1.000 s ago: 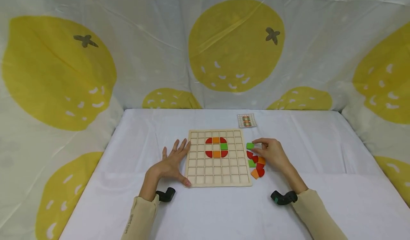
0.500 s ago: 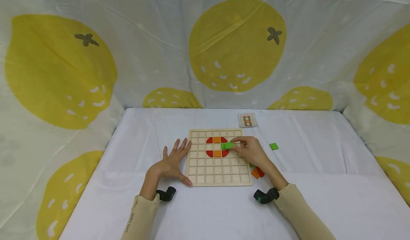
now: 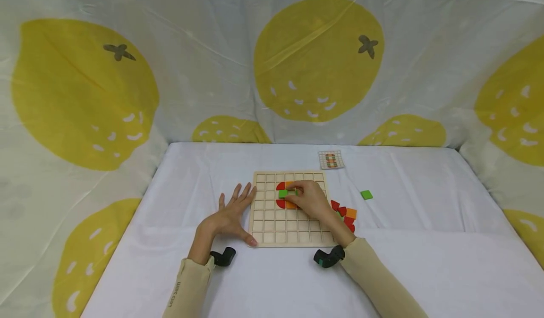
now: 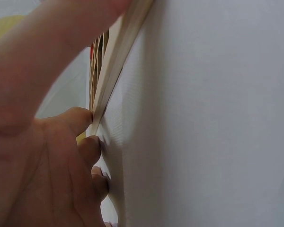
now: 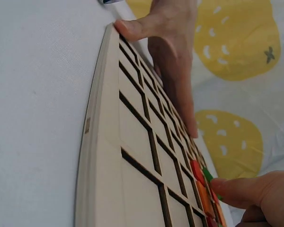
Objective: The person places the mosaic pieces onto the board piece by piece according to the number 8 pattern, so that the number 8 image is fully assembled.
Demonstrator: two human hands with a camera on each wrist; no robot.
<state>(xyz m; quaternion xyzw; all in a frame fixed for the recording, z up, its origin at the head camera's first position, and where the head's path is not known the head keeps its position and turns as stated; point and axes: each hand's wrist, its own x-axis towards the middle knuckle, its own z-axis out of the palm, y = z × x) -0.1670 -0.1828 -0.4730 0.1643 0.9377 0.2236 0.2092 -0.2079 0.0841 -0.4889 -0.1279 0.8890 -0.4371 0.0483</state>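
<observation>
A wooden grid board (image 3: 281, 225) lies on the white cloth. My left hand (image 3: 227, 219) is spread along its left edge, thumb at the near corner and fingertips at the side. In the left wrist view the fingertips sit right at the board's edge (image 4: 114, 61). My right hand (image 3: 313, 200) reaches over the board and pinches a green square tile (image 3: 283, 194) between thumb and index finger, at the left cell of the pattern's middle row. Red quarter-round tiles (image 3: 281, 204) and orange squares (image 3: 291, 205) sit around it in the cells. The right hand partly hides the pattern's right side.
Right of the board is a small pile of loose red, orange (image 3: 351, 213) and green tiles, partly behind the right forearm. A single green tile (image 3: 366, 195) lies farther right. Behind the board rests a small card (image 3: 331, 159) printed with a coloured grid pattern.
My right hand has moved left from the loose pile onto the board with the green tile. Another green tile now shows lying right of the pile. The left hand stays in place.
</observation>
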